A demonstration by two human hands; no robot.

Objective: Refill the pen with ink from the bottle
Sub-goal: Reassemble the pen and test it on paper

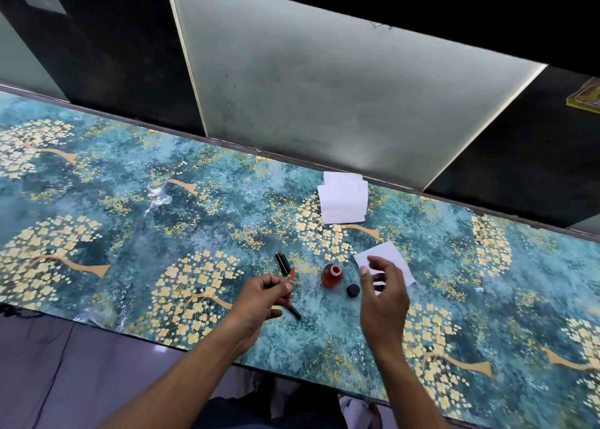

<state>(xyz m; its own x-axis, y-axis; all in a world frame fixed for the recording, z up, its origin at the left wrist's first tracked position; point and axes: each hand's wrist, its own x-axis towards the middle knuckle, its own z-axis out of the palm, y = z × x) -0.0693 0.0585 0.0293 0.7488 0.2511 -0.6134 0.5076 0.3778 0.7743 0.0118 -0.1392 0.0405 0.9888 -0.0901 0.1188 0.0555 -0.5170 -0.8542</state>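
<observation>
A small red ink bottle (332, 276) stands uncapped on the teal flowered table (162, 201). Its black cap (353, 290) lies just right of it. My left hand (264, 297) is shut on a thin pen part (291, 293), red above and black at its lower tip, held slanted to the left of the bottle. A black pen barrel or cap (282, 263) lies on the table beyond that hand. My right hand (383, 293) hovers open to the right of the bottle cap, over a single white tissue (394, 261), with nothing in its fingers.
A stack of folded white tissues (343, 202) lies at the table's far edge, against a frosted glass panel (324, 87). The near table edge runs diagonally below my forearms, with grey floor to the lower left.
</observation>
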